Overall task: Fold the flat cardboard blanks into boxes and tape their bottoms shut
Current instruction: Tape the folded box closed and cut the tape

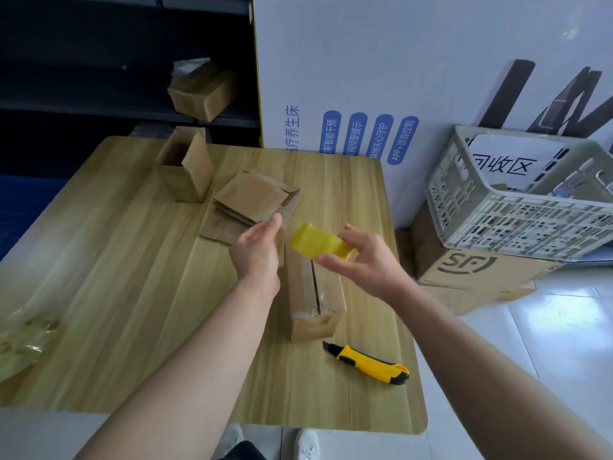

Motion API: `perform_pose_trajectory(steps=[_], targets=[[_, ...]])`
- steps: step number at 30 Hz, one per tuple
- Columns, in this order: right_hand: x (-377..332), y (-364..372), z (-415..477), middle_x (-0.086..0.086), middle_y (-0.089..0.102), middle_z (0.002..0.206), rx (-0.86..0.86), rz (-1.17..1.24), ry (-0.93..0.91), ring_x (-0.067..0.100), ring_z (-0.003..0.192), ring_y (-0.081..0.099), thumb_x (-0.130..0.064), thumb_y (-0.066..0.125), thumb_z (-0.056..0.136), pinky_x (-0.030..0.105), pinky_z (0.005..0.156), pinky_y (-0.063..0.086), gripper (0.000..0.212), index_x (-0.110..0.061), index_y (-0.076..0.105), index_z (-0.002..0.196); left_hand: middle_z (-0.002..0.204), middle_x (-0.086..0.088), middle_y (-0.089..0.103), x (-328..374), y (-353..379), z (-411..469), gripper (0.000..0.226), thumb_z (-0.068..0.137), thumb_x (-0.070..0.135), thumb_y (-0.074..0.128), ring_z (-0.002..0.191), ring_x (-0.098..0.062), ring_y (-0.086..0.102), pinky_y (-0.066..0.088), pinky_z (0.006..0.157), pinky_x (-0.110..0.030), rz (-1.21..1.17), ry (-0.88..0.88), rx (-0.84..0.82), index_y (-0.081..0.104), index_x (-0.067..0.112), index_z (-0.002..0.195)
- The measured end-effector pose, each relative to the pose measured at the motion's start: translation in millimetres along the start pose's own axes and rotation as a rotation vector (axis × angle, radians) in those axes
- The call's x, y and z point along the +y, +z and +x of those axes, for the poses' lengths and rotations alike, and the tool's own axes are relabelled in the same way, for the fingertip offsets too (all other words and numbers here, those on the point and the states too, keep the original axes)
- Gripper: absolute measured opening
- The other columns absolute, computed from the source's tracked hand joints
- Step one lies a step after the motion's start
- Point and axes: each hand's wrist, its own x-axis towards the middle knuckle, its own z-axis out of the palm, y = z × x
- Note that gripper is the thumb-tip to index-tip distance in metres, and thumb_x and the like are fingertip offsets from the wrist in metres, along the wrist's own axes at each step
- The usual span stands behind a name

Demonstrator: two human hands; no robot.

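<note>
Both hands are raised over the middle of the wooden table. The right hand grips the yellow tape roll, thumb curled along its near side and fingers wrapped behind. The left hand sits just left of the roll, thumb and forefinger pressed together at the tips in a pinch. We make out a faint clear tape strip running between that pinch and the roll, though it is hard to see. Directly under the hands lies the folded box, on its side lengthwise, its two closed flaps facing up. The seam between them runs toward us and we see no tape across it. Behind the hands a small stack of flat blanks lies fanned on the table. Farther back left stands an upright box, flaps open at the top. A yellow and black utility knife lies near the table's front right edge, apart from the folded box, blade end pointing left. Crumpled clear film rests at the table's left edge. Off the table to the right, a white plastic crate sits tilted on a brown carton, with a large white printed panel behind them. Another box rests on the dark shelving at the back.
</note>
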Motion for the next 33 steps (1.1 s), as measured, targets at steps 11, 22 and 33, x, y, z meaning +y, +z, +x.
perform_pose_trajectory(steps=[11,22,33], targets=[[36.3,-51.9,64.2,0.003,0.059,0.073,0.109,-0.268,0.215,0.015,0.064,0.055,-0.036,0.077,0.077,0.027,0.055,0.046,0.027,-0.013,0.062,0.080,0.082,-0.001,0.071,-11.5,-11.7,39.1,0.023,0.075,0.014,0.080,0.069,-0.010,0.061,0.053,0.067,-0.023,-0.059,-0.196,-0.025,0.074,0.011,0.097],[23.8,-67.9,101.0,-0.001,0.056,0.073,-0.038,-0.212,0.269,0.014,0.067,0.053,-0.029,0.077,0.077,0.027,0.061,0.044,0.020,-0.014,0.063,0.079,0.123,0.011,0.059,-20.6,14.9,68.4,0.034,0.096,0.027,0.054,0.115,-0.003,0.054,0.042,0.097,-0.023,0.393,0.062,-0.401,0.056,0.023,0.130],[31.0,-69.1,127.7,0.002,0.052,0.057,-0.090,0.912,0.194,0.021,0.065,0.049,-0.030,0.067,0.063,0.027,0.067,0.052,0.028,-0.010,0.051,0.075,0.110,-0.026,0.063,-17.8,66.0,50.3,0.049,0.085,0.024,0.041,0.098,-0.034,0.064,0.053,0.087,-0.042,-0.236,-0.695,-0.860,0.053,-0.006,0.121]])
